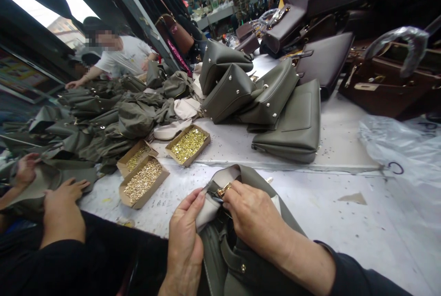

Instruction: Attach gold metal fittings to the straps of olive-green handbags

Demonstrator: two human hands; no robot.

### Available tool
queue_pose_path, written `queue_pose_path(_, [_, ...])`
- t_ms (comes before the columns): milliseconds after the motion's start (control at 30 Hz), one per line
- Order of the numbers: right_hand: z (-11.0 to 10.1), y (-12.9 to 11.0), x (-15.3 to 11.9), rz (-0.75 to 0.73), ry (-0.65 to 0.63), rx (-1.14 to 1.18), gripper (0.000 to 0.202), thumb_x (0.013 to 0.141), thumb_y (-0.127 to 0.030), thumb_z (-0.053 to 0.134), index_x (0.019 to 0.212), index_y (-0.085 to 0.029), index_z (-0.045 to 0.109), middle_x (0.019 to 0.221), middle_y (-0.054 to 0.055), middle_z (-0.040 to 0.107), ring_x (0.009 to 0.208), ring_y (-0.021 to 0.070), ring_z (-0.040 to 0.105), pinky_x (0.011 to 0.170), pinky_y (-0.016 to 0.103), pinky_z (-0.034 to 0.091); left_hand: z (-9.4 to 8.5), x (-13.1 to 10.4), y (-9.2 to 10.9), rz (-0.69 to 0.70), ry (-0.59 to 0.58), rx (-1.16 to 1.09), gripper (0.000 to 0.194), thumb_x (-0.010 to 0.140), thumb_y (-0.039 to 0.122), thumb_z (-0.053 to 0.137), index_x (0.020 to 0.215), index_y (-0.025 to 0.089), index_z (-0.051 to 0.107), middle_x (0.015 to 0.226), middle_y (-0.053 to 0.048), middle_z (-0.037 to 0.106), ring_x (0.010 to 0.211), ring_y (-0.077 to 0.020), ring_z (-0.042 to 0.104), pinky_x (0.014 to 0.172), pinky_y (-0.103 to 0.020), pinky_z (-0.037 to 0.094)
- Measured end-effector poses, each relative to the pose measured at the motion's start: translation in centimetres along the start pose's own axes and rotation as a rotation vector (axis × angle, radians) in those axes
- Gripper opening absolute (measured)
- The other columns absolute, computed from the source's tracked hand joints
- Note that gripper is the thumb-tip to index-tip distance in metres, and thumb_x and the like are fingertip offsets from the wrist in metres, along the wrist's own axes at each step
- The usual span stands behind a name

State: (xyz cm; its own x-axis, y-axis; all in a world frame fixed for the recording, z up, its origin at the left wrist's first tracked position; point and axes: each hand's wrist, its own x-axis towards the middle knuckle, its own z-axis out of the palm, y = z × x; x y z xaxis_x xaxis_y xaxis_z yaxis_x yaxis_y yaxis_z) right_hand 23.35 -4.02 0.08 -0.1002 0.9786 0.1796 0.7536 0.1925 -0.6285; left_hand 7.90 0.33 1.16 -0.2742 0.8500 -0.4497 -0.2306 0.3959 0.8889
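An olive-grey handbag [237, 259] lies at the table's front edge with its opening toward me and the pale lining showing. My left hand [186, 236] is closed, pinching the bag's rim and lining between thumb and fingers. Inside the opening, my right hand [255, 215] grips a small gold metal fitting [224, 189] at the bag's edge, and its fingertips are partly hidden. A strap with a gold stud [243, 268] hangs just below. Left of the bag stand cardboard trays of small gold hardware [144, 183], and another tray [189, 144] holds brighter yellow-gold pieces.
Finished-looking olive bags [292, 121] are stacked behind my bag. Brown bags [389, 80] and clear plastic [396, 142] lie at right. A heap of olive pieces [113, 108] covers the left. A co-worker's hands [65, 199] handle olive material beside me; another person [129, 55] stands beyond.
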Motion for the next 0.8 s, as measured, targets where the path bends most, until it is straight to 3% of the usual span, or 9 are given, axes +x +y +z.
queue_pose_path(267, [0.3,-0.3,0.1,0.023,-0.013,0.026,0.009,0.095,-0.011,0.055,0.094,-0.02,0.058,0.094,0.003,0.063,0.084,0.0194,0.062,0.069,0.031,0.042,-0.2,0.1,-0.7,0.014,-0.019,-0.013,0.048,0.055,0.021,0.092,0.097,0.014,0.07,0.083,-0.005,0.077,0.077,-0.0235,0.075,0.069,-0.027,0.061])
queue_pose_path(467, [1.0,-0.1,0.0,0.005,0.032,0.026,0.011,0.096,-0.011,0.053,0.091,-0.021,0.056,0.091,0.002,0.061,0.079,0.0192,0.058,0.067,0.031,0.04,0.0,0.1,-0.9,0.011,-0.034,-0.001,0.054,0.051,0.026,0.095,0.097,0.014,0.069,0.092,-0.007,0.078,0.082,-0.0233,0.075,0.068,-0.025,0.059])
queue_pose_path(633, [1.4,-0.2,-0.5,-0.083,0.087,-0.016,0.016,0.096,-0.007,0.052,0.092,-0.021,0.057,0.091,0.003,0.059,0.079,0.0192,0.055,0.066,0.032,0.039,0.1,0.0,-0.7,0.0,-0.024,-0.013,0.056,0.049,0.028,0.096,0.097,0.014,0.069,0.09,-0.005,0.077,0.08,-0.0216,0.074,0.065,-0.023,0.056])
queue_pose_path(800, [1.6,-0.2,-0.8,-0.262,0.209,-0.16,0.014,0.097,-0.01,0.052,0.089,-0.018,0.059,0.085,0.004,0.058,0.074,0.0212,0.051,0.059,0.035,0.035,0.1,-0.2,-0.6,0.0,-0.029,0.004,0.06,0.049,0.032,0.097,0.099,0.015,0.069,0.086,-0.004,0.076,0.078,-0.0184,0.073,0.066,-0.019,0.055])
